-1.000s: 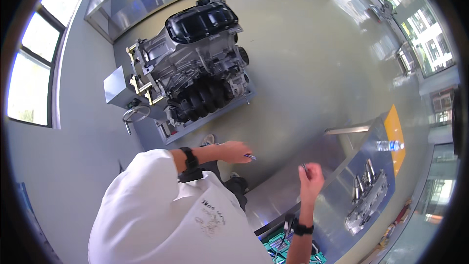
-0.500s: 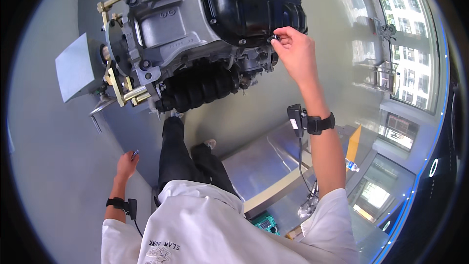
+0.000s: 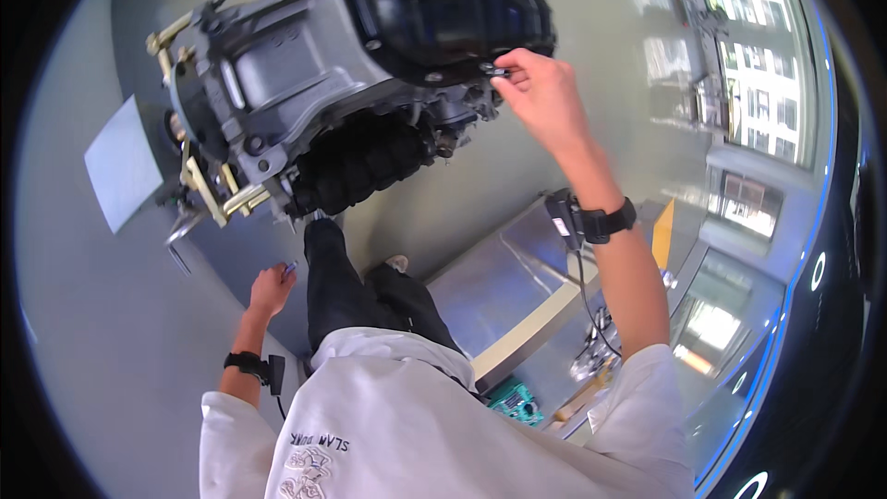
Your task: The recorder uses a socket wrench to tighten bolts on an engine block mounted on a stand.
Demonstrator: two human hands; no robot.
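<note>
A black oil pan sits on the grey metal casing of an engine held on a stand. At the pan's lower right rim, my right hand pinches a small bolt between thumb and fingertips. Whether the bolt touches the rim or sits in a hole, I cannot tell. Low on the left, beside my leg, my left hand is closed around a small shiny metal piece. Its kind is too small to make out. Below the casing hangs a black ribbed part.
The stand's grey box and brass-coloured brackets are at the engine's left end. Right of my legs stands a metal bench with a green tool case and metal parts. Windows line the far right.
The view has shifted, so the engine appears farther left. My left hand has come up and right, nearer my leg. My right hand stays by the pan's rim, still pinching the bolt.
</note>
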